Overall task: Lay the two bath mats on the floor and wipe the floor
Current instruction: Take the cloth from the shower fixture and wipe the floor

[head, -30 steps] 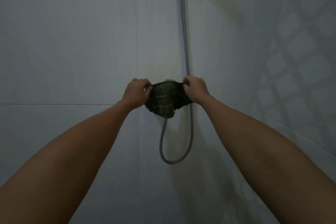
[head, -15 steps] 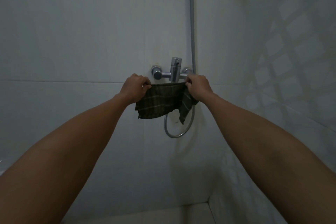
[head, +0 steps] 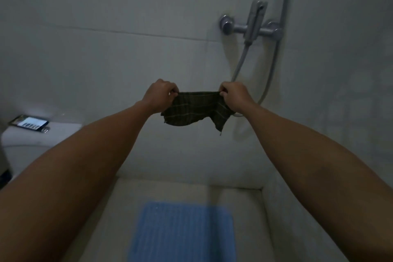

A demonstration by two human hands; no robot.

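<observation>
Now your left hand (head: 160, 96) and right hand (head: 235, 97) pinch the dark plaid cloth (head: 196, 108) stretched mid-air | blue bath mat (head: 182, 233) on floor below | shower mixer (head: 252, 25) upper right, phone (head: 29, 123) far left.

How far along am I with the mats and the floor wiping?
Done: one blue mat lies flat on the floor. No second mat is in view, so that one can't be judged. In hand: left hand and right hand hold a dark checked cloth stretched in the air. Left: wiping, since the cloth isn't on the floor.
</observation>
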